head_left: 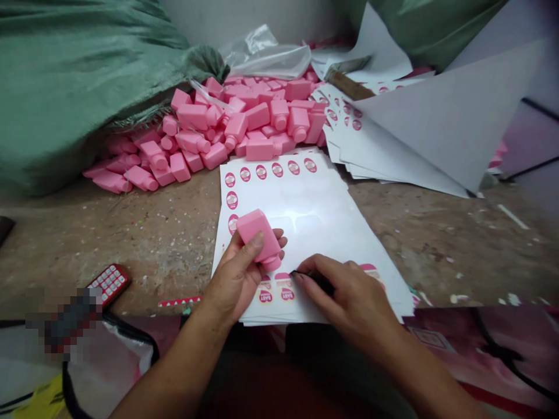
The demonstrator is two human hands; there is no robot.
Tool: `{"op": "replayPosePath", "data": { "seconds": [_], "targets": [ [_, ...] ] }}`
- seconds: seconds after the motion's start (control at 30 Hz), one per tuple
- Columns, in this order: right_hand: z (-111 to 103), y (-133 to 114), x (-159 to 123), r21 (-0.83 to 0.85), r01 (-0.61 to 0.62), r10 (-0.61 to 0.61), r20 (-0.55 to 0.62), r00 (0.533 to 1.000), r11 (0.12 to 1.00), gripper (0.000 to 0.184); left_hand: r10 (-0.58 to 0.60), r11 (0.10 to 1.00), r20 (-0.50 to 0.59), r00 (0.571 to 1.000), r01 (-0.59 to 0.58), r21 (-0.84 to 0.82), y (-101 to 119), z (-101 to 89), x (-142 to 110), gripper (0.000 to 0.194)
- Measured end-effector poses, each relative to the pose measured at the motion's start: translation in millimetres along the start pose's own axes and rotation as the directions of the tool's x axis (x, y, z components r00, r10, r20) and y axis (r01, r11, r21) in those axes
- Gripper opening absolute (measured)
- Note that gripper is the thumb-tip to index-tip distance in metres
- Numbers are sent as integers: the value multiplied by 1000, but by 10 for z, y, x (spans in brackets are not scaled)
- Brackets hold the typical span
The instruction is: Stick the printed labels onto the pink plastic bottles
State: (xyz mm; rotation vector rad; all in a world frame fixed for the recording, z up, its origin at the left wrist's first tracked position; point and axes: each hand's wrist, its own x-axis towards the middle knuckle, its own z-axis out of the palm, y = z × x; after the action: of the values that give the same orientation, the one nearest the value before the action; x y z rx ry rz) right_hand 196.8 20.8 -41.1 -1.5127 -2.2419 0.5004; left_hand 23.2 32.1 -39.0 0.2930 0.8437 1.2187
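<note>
Head view: left hand [236,276] clasps pink bottle [255,222] above label sheet [301,198]; right hand [349,288] pinches thin dark tool [321,281], tip at top edge of label [286,292]. Judgement: keep tip flat, lift evenly, avoid creasing. Label reads "BABY"; smaller print illegible

Your brown, white-flecked worktop [174,233] carries a stack of white label-printed sheets [332,192] under your fingers [254,245]. Beyond them lie heaped pink rectangular plastic bottles [192,117], flanked by a large green fabric sack [78,105]; leftward, a red white-keyed handset [112,284].
</note>
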Motion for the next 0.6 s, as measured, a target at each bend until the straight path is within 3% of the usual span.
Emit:
{"op": "replayPosePath", "data": {
  "seconds": [0.13, 0.37, 0.6],
  "targets": [
    [-11, 45, -10, 71, -58, 57, 21, 998, 996, 18, -1, 1000, -23, 1000, 0, -18, 7, -5, 1, 45],
    [26, 15, -30, -140, 115, -131, -109, 985, 983, 19, 11, 1000, -20, 1000, -12, -11, 6, 3, -7, 45],
    [6, -16, -14, -156, 125, -144, -114, 983, 980, 18, 15, 1000, -4, 1000, -15, -15, 6, 7, -15, 43]
  ]
}}
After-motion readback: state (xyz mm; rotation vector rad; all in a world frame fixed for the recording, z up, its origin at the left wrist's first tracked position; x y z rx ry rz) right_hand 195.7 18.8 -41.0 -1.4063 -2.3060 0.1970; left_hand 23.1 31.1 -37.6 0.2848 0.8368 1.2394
